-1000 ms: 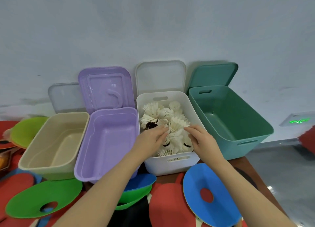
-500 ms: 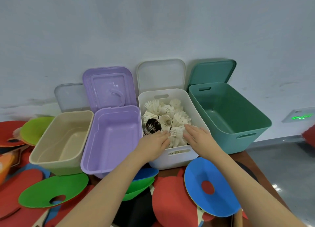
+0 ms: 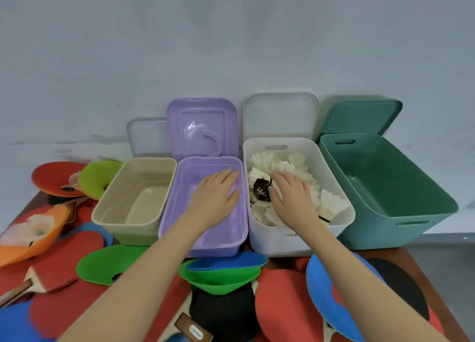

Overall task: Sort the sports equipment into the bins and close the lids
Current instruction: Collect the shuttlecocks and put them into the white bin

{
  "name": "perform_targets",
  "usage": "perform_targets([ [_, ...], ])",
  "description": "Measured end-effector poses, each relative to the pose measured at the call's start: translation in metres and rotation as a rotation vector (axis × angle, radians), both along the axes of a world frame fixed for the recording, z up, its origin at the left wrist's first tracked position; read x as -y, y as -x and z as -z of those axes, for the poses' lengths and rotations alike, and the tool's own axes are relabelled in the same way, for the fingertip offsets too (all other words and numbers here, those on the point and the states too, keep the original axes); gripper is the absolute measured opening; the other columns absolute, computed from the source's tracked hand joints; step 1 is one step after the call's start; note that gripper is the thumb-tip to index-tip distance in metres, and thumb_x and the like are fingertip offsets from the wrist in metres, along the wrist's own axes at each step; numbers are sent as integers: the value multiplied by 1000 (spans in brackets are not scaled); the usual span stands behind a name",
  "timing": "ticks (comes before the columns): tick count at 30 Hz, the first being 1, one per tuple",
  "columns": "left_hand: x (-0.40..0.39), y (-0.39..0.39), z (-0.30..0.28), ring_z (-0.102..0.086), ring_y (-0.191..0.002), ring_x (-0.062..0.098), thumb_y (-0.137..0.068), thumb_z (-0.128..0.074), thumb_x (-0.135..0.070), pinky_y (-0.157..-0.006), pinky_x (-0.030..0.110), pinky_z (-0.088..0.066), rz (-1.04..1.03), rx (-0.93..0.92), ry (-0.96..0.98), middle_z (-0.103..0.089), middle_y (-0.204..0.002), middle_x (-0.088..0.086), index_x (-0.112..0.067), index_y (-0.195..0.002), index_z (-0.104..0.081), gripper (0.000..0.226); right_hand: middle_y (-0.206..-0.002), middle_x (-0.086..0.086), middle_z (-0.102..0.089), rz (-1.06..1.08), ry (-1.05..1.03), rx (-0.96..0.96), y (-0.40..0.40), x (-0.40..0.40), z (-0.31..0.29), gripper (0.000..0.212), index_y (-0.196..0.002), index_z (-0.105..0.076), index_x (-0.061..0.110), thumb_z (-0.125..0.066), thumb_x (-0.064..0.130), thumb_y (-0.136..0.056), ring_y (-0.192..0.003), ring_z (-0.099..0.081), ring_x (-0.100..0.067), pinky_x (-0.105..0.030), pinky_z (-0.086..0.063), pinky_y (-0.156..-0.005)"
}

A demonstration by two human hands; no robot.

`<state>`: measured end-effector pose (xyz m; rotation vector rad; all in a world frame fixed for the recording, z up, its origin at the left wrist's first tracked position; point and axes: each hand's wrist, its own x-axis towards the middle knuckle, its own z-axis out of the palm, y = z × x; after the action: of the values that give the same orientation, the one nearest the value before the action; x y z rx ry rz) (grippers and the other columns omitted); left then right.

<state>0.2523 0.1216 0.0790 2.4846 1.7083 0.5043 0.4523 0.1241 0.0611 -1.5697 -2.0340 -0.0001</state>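
White plastic is where your right hand [image 3: 293, 195] sits: it lies palm-down inside the white bin [image 3: 336, 228], fingers spread and fairly straight over the heap of white shuttlecocks [image 3: 331, 205], thumb beside the 1 dark shuttlecock [image 3: 261, 190]. You cannot tell whether the fingertips pinch anything.

Your left hand [image 3: 216, 197] hangs flat and open over the purple bin [image 3: 180, 213], fingers extended toward its far wall, holding nothing.

4 bins stand in a row against the wall: beige bin [image 3: 113, 213], purple, white, then the teal bin [image 3: 401, 187] at the right. All 4 lids are off the openings and stand upright behind them: the purple lid [image 3: 200, 125], the white lid [image 3: 280, 115], the teal lid [image 3: 359, 118] and a clear lid [image 3: 146, 136] behind the beige one.

Unsorted gear lies on the table in front of you: a green cone [image 3: 102, 264], a blue cone [image 3: 323, 290] under your right forearm, a stacked blue-and-green pair [image 3: 221, 272], and a red paddle [image 3: 51, 272] with a wooden handle at the left.
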Motion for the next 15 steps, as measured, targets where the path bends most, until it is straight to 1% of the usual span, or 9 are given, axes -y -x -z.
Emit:
perform_targets([
  [1, 0, 15, -2, -29, -137, 21, -99, -36, -36, -109, 34, -21, -39, 5, 1, -31, -150, 2, -17, -145, -30, 50, -123, -3, -57, -34, 13, -16, 15, -4, -1, 30, -121, -57, 13, -49, 20, -93, -115, -49, -26, -36, -28, -93],
  [3, 2, 48, -5, -35, -134, 24, -95, -34, -39, -107, 36, -25, -104, 15, -15, -37, -147, 5, -15, -142, -36, 53, -121, -4, -58, -104, 47, -47, 46, -11, -4, 30, -122, -57, 13, -49, 17, -93, -112, -50, -27, -38, -32, -92],
  [7, 4, 119, -5, -48, -123, 28, -85, -22, -47, -99, 39, -36, -195, 25, -39, -49, -138, 9, -11, -134, -48, 66, -114, -8, -63, -250, 66, -47, 114, -28, -5, 31, -120, -60, 10, -50, 16, -91, -104, -57, -32, -43, -44, -87],
  [10, 2, 176, -5, -49, -120, 28, -85, -27, -44, -98, 39, -37, -240, 10, -38, -51, -136, 8, -10, -133, -50, 62, -113, -8, -64, -299, 72, -62, 171, -38, -5, 30, -119, -60, 9, -52, 14, -91, -104, -58, -31, -44, -46, -85],
  [12, -1, 218, -5, -54, -115, 29, -84, -29, -42, -92, 41, -42, -256, 7, -47, -56, -129, 10, -9, -126, -56, 60, -113, -8, -64, -308, 80, -55, 211, -44, -5, 29, -119, -60, 10, -51, 14, -92, -102, -57, -33, -44, -46, -83],
  [15, -9, 280, -1, -59, -108, 30, -84, -35, -38, -85, 42, -47, -261, 7, -32, -61, -122, 11, -8, -118, -61, 52, -105, -10, -66, -326, 90, -43, 274, -55, -5, 30, -113, -64, 10, -48, 16, -88, -94, -60, -35, -45, -49, -76],
])
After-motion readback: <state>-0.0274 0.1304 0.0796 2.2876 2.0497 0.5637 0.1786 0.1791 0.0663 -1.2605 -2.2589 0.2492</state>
